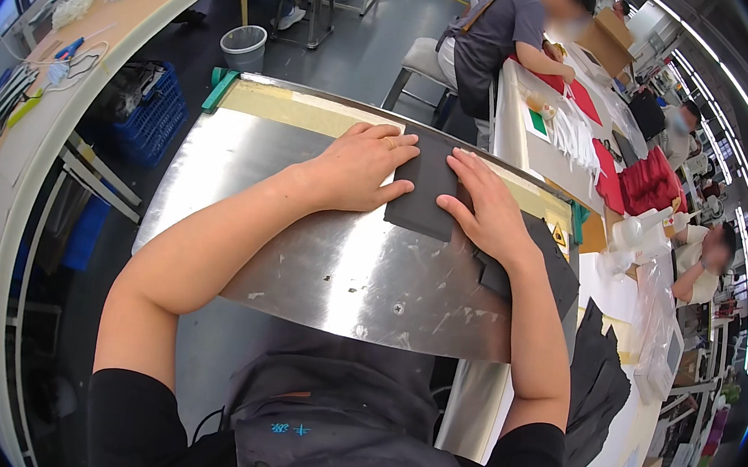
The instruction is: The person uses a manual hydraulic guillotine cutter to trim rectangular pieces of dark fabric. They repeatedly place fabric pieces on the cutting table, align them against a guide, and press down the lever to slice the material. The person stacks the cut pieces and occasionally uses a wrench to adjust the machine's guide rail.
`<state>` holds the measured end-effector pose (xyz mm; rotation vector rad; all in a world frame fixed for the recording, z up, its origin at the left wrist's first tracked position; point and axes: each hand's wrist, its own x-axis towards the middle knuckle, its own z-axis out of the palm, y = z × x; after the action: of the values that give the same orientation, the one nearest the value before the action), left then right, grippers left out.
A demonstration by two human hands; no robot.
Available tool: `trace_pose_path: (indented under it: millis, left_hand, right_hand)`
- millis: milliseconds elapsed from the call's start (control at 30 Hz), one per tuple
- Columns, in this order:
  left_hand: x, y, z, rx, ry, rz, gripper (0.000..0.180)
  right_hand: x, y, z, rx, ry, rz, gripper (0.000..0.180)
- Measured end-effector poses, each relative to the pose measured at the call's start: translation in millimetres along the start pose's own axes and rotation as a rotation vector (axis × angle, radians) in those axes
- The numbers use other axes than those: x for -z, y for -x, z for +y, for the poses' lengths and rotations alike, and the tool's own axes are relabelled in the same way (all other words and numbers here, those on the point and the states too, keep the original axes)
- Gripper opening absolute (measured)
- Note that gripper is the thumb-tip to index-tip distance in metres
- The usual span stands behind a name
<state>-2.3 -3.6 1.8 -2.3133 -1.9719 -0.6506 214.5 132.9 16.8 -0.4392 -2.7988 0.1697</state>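
A dark grey rectangular piece of sheet material (421, 197) lies flat on a shiny metal plate (324, 274), its far end at the plate's back edge. My left hand (363, 167) rests along its left side, fingers stretched forward, with thumb and fingertips touching the piece. On the other side, my right hand (491, 205) lies with fingers extended and the thumb spread onto the right edge. Both hands are open and press from above. Under my right forearm are more dark sheets (545, 268), partly hidden by the arm.
Green brackets (219, 91) flank the plate's back edge. A pile of dark sheets (592, 393) lies on the right-hand table. To the left stand a long curved-looking bench (130, 35), a blue crate (151, 114) and a grey bin (244, 47). A co-worker (495, 37) sits ahead right.
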Motion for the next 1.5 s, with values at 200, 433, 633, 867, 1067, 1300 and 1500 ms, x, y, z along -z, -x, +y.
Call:
trace_pose_path:
  millis: [200, 433, 633, 867, 1067, 1300, 1500]
  left_hand:
    - [-2.8, -2.9, -1.1, 0.004, 0.009, 0.005, 0.05]
    - [0.2, -2.0, 1.5, 0.034, 0.018, -0.014, 0.051]
    - [-6.5, -3.5, -0.8, 0.001, 0.022, 0.034, 0.052]
    - [0.2, -0.7, 1.8, -0.002, 0.013, 0.045, 0.051]
    - [1.7, -1.6, 4.3, -0.003, -0.012, 0.03, 0.052]
    - [14.5, -5.3, 23.8, 0.027, -0.142, 0.003, 0.042]
    - [5.5, -4.4, 23.8, -0.043, 0.006, 0.025, 0.026]
  right_hand:
    - [-4.1, -0.6, 1.4, -0.027, 0.035, 0.009, 0.061]
    - [-3.0, -2.8, -7.3, -0.013, 0.079, 0.087, 0.058]
    - [-1.3, -0.6, -7.4, -0.005, 0.066, 0.109, 0.056]
    - [-2.2, 0.1, -10.6, -0.018, 0.053, 0.102, 0.057]
    - [-1.8, 2.2, -6.0, -0.009, 0.037, 0.091, 0.052]
    - [23.0, -2.2, -32.3, -0.027, -0.03, -0.059, 0.036]
    - [10.4, -5.1, -23.3, -0.038, -0.18, 0.225, 0.02]
